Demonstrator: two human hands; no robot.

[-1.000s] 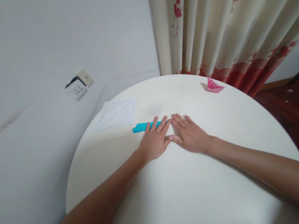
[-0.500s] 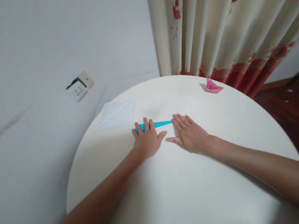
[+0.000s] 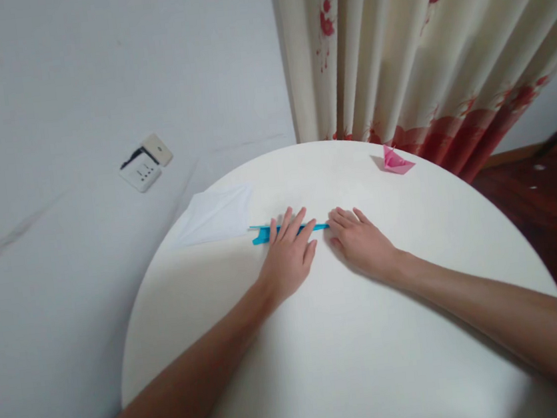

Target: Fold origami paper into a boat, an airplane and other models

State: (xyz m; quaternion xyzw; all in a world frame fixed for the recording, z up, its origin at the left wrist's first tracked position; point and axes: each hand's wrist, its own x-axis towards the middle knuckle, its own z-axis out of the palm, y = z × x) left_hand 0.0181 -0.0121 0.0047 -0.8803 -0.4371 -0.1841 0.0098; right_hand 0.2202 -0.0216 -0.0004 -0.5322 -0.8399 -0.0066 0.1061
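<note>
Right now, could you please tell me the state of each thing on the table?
Blue paper: folded into a narrow strip, flat.
Left hand: open, fingers on the strip.
Right hand: fingers curled at the strip's end.
White sheet: flat, untouched.
Pink paper: folded, standing apart.

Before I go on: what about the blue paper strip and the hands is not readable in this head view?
- Blue paper strip: its middle lies under the left hand, its right end under the right hand; full length unseen.
- Its fold layers: too thin to count.
- Right hand fingertips: curled under, contact unclear.
- Pink folded paper: too small to tell its shape.
- Table: near edge cut off by the frame bottom.
</note>
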